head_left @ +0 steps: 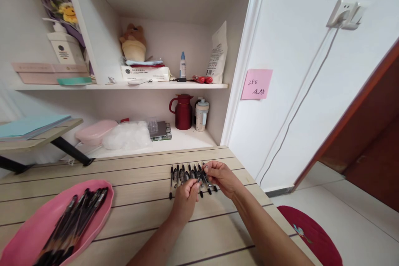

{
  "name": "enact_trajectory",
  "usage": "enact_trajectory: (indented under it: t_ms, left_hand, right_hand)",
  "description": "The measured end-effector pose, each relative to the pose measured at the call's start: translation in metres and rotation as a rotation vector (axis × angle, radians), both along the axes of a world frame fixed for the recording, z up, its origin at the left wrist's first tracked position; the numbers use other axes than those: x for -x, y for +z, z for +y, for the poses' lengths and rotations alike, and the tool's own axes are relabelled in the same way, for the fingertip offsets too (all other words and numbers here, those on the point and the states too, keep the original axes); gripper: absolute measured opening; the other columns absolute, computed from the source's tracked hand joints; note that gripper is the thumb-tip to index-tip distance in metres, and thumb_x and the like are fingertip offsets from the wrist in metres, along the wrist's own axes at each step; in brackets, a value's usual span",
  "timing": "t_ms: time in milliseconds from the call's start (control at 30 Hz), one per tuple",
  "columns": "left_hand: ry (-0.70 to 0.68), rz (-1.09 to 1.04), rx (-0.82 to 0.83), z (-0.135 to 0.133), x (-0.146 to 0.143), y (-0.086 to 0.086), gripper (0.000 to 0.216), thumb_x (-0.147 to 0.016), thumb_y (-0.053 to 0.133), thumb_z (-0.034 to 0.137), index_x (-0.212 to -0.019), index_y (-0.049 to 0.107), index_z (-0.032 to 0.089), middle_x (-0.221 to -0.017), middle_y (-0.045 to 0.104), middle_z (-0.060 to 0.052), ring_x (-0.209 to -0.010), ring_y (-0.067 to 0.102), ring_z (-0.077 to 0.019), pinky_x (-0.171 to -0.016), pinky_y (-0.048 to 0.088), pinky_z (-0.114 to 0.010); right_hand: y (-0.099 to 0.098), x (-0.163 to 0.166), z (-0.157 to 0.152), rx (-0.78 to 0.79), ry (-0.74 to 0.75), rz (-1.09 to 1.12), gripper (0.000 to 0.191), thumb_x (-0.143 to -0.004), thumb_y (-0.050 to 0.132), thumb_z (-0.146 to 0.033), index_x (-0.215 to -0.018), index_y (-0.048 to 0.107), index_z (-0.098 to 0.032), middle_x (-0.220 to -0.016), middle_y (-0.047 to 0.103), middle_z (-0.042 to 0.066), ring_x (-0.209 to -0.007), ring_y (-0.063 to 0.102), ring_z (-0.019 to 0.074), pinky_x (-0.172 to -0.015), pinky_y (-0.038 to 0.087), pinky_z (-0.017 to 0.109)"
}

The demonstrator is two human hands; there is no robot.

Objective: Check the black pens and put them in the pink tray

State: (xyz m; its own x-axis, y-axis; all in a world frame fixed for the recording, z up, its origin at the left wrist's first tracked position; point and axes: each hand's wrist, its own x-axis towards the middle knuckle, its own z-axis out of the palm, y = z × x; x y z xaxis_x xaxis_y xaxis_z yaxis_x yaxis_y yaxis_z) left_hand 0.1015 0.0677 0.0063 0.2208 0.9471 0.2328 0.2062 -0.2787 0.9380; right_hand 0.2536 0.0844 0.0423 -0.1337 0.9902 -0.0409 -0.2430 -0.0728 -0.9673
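Both hands meet over the table around one black pen point(202, 174). My left hand point(183, 201) is closed on its lower part, and my right hand point(222, 176) pinches the upper end near a small bright piece. The fingers hide much of this pen, so whether its cap is on cannot be made out. Beneath and beside the hands, several slim black pens point(171, 182) lie side by side in a row, thin tips pointing away from me. Short dark pieces with clips, perhaps pen caps point(175, 174), lie between them. My hands partly cover the row's right side.
A pink tray point(107, 203) with several black pens point(79, 220) stands at the left. A low stand point(67, 126) carries blue paper. Behind the table are a bubble-wrap bundle point(127, 136), a red jug point(183, 112) and a pale cup point(202, 116). A red round seat point(314, 237) is at right.
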Motion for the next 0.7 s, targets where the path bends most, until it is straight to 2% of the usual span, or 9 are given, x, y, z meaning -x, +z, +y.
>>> enact_trajectory:
  t_ms: [100,267,433,567,700]
  left_hand:
    - [-0.007,0.026,-0.013,0.0007,0.0002,-0.0012,0.033,-0.076,0.044,0.042,-0.083,0.063,0.015,-0.045,0.046,0.004,-0.046,0.042,-0.0106,-0.049,0.032,-0.021]
    - [0.000,0.049,-0.010,0.0017,0.0003,-0.0026,0.036,-0.077,0.042,0.041,-0.090,0.062,0.014,-0.046,0.047,0.004,-0.047,0.044,-0.0106,-0.050,0.033,-0.021]
    - [-0.006,0.078,-0.027,0.0010,0.0006,-0.0011,0.036,-0.077,0.041,0.042,-0.087,0.062,0.014,-0.046,0.046,0.004,-0.046,0.042,-0.0102,-0.049,0.033,-0.020]
    - [-0.011,0.082,-0.026,0.0005,0.0009,-0.0002,0.037,-0.078,0.040,0.041,-0.090,0.062,0.014,-0.046,0.046,0.004,-0.047,0.043,-0.0105,-0.049,0.033,-0.020]
    - [-0.008,0.104,-0.036,0.0007,0.0014,-0.0002,0.036,-0.078,0.040,0.041,-0.088,0.062,0.015,-0.046,0.046,0.005,-0.047,0.043,-0.0102,-0.049,0.033,-0.020]
  right_hand:
    - [-0.0004,0.0005,0.0005,0.005,-0.075,-0.019,0.028,-0.055,0.071,-0.033,-0.059,0.050,-0.016,-0.043,0.043,-0.007,-0.039,0.035,0.0037,-0.040,0.020,0.018]
    - [-0.0011,-0.0002,0.0010,0.006,0.000,-0.024,0.026,-0.059,0.068,-0.035,-0.073,0.057,-0.016,-0.048,0.048,-0.006,-0.041,0.039,0.0050,-0.039,0.022,0.018]
    - [-0.0030,-0.0013,0.0026,-0.010,-0.077,-0.025,0.027,-0.056,0.070,-0.032,-0.058,0.049,-0.016,-0.044,0.043,-0.007,-0.038,0.035,0.0035,-0.038,0.020,0.018]
    - [-0.0017,-0.0022,0.0018,-0.017,0.000,-0.022,0.024,-0.058,0.069,-0.031,-0.073,0.057,-0.016,-0.050,0.048,-0.005,-0.042,0.040,0.0048,-0.038,0.021,0.018]
    - [-0.0035,-0.0038,0.0034,-0.036,-0.021,-0.054,0.023,-0.057,0.069,-0.030,-0.070,0.058,-0.015,-0.050,0.047,-0.005,-0.041,0.036,0.0041,-0.039,0.021,0.018]
